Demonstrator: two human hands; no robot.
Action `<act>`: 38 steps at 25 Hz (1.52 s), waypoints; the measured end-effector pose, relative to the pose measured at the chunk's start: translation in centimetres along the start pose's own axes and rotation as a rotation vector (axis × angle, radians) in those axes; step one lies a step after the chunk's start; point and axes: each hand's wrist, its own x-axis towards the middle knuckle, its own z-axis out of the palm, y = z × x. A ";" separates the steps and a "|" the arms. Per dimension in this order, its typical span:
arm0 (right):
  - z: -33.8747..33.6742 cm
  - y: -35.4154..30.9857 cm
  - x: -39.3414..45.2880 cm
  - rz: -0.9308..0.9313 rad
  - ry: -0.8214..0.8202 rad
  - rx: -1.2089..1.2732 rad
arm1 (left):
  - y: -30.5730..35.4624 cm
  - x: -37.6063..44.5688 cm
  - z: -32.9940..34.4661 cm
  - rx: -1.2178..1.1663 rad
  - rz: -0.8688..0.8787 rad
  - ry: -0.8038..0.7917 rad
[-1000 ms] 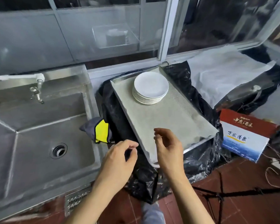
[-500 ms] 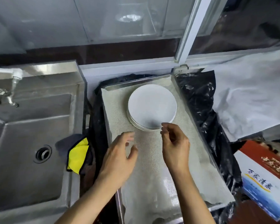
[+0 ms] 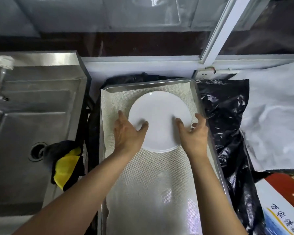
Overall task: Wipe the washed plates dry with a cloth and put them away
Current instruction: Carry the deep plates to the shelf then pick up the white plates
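A: Any dried yet?
B: Seemingly none. Left hand [image 3: 128,133] and right hand [image 3: 193,133] grasp the plate [image 3: 159,116] over the tray [image 3: 196,92]; cloth [image 3: 66,165] lies untouched on the sink [image 3: 41,73].

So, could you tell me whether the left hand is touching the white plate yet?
Touching. In the head view, the left hand has its thumb lying on the near-left face of the white plate, with its fingers reaching along the plate's left rim.
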 end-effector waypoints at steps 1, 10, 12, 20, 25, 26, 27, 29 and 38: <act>0.5 -0.1 0.7 0.046 -0.041 0.002 | -0.2 1.0 0.4 -0.020 -0.037 -0.014; 1.9 0.3 3.6 0.356 -0.184 0.369 | -1.4 4.5 1.7 -0.424 -0.279 -0.055; 1.9 0.0 4.0 0.398 -0.217 0.425 | -1.0 5.1 1.6 -0.529 -0.372 -0.112; 1.3 -1.0 1.0 0.380 -0.265 0.526 | -1.5 3.3 -0.5 -0.733 -0.358 -0.222; 0.9 -2.6 -2.8 0.304 -0.326 0.605 | -2.2 1.1 -4.4 -0.807 -0.281 -0.225; 1.0 -3.0 -3.6 0.294 -0.344 0.607 | -2.6 0.4 -5.4 -0.824 -0.272 -0.220; 1.2 -3.5 -4.4 0.286 -0.363 0.603 | -3.0 -0.3 -6.4 -0.844 -0.270 -0.214; 1.8 -4.5 -6.2 0.269 -0.411 0.590 | -4.2 -1.9 -8.4 -0.868 -0.271 -0.194; 7.9 -9.8 -16.9 0.167 -0.650 0.460 | -12.8 -9.6 -19.4 -0.998 -0.358 0.105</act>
